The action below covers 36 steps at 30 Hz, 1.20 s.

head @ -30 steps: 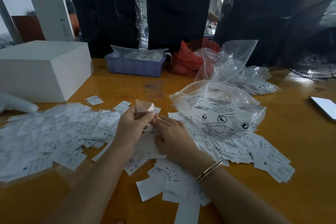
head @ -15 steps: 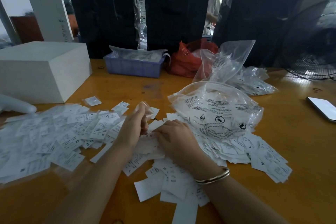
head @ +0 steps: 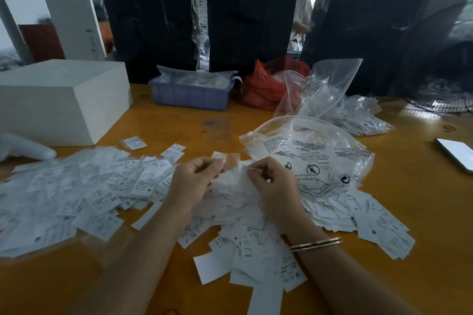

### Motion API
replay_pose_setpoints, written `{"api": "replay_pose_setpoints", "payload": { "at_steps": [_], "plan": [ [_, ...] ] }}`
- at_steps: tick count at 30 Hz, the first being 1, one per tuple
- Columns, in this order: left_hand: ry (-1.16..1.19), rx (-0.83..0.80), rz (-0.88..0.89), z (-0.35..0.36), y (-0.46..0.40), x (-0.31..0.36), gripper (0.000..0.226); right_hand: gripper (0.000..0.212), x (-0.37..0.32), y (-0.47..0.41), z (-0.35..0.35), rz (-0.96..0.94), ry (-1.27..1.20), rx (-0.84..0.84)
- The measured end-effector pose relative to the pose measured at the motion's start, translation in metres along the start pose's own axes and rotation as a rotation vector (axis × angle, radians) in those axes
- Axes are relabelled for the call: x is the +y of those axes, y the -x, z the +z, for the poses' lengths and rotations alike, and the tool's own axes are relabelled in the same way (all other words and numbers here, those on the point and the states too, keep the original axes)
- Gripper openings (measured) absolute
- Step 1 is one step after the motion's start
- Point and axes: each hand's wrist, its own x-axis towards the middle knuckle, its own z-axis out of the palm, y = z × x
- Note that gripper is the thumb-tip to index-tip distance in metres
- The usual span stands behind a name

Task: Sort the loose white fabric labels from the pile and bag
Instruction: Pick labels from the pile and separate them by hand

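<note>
Where the two hands meet over the middle of the orange table [head: 409, 212], a small clear packet [head: 231, 161] is pinched between them: the left hand [head: 193, 181] curls its thumb and fingers round one edge, and the right hand [head: 273, 184] nips the other edge with thumb and forefinger, its remaining fingers folded under. A gold bangle [head: 316, 244] sits on the right wrist.

Beneath and around the hands lie the loose white fabric labels [head: 245, 238], short rectangular strips, matte and slightly curled, printed in fine black text. Size letters show on several: XS, M, XL, S, L. They overlap in every direction, some face up, some showing a blank back. A broad, flatter spread of labels [head: 76, 194] covers the table to the left, while more fan out on the right, partly tucked under a large clear bag [head: 307, 151] with black warning print, which rests on top of them just beyond the right hand.

Farther back stand a white box [head: 64, 100], a blue tray [head: 192, 96] holding clear packets, a red plastic bag [head: 261, 87] and another upright clear bag [head: 325, 84] beside a heap of small clear packets [head: 358, 117]. A phone [head: 457, 152] lies at the right edge, near a black fan [head: 445, 71].
</note>
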Motion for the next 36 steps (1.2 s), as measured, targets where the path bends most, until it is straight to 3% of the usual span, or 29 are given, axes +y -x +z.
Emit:
{"api": "replay_pose_setpoints", "payload": {
  "at_steps": [7, 11, 14, 21, 27, 31, 36],
  "plan": [
    [-0.019, -0.025, 0.033, 0.002, 0.001, 0.0, 0.016, 0.002, -0.002, -0.001, -0.003, 0.113, -0.213, 0.046],
    [0.089, -0.031, -0.006, 0.003, -0.001, 0.0, 0.016, 0.042, -0.003, 0.001, -0.002, 0.096, -0.304, 0.048],
    [0.286, -0.01, -0.09, 0.0, -0.003, -0.001, 0.019, 0.052, -0.004, 0.001, -0.003, 0.077, -0.332, 0.036],
    [0.541, 0.023, -0.148, -0.002, -0.005, 0.001, 0.025, 0.028, -0.004, 0.002, -0.003, 0.023, -0.422, -0.027],
    [0.674, 0.042, -0.187, -0.004, -0.008, 0.002, 0.025, 0.034, -0.009, 0.008, -0.006, -0.226, -0.39, -0.129],
    [0.706, 0.067, -0.208, -0.006, -0.01, 0.001, 0.021, 0.023, -0.013, 0.012, -0.006, -0.525, -0.149, -0.23],
    [0.69, 0.06, -0.216, -0.006, -0.009, 0.002, 0.019, 0.016, -0.01, 0.012, -0.002, -0.7, 0.098, -0.235]
  ]
}}
